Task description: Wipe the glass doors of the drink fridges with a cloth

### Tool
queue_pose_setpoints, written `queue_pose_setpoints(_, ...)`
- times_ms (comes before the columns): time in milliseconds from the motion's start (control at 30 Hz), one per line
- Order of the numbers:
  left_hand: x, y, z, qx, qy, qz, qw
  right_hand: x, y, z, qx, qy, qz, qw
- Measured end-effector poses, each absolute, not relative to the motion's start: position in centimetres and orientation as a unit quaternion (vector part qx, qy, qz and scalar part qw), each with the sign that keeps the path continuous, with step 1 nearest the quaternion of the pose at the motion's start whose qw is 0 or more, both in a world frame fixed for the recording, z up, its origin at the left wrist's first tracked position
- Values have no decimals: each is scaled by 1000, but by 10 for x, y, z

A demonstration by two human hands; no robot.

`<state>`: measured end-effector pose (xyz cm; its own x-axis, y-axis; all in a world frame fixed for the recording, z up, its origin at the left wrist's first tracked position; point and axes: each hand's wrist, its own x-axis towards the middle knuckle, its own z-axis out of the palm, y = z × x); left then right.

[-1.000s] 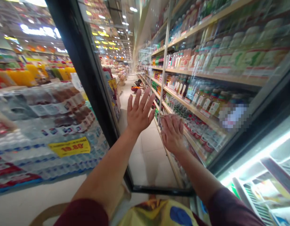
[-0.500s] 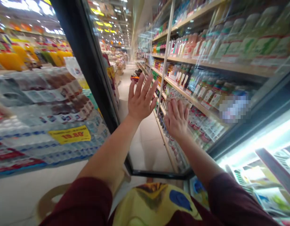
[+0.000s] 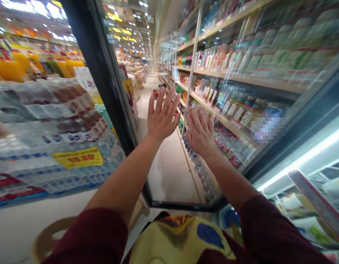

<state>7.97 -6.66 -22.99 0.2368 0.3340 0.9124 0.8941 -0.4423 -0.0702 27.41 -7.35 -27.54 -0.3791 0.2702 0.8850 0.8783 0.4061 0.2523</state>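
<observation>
Both of your hands press flat and open, gripping nothing: your left hand [image 3: 161, 118] and right hand [image 3: 200, 132] rest side by side on the clear glass fridge door with a black frame [image 3: 169, 172]. That door stands swung out ahead of you. Reflected drink shelves [image 3: 241, 79] show across it; pale floor tiles [image 3: 21, 227] lie left.
</observation>
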Motion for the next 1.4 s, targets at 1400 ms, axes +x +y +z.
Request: queue_pose_setpoints(1400, 73, -44, -238, -686, -330, -470, 446, 239, -58, -278, -497, -583, -404, 500)
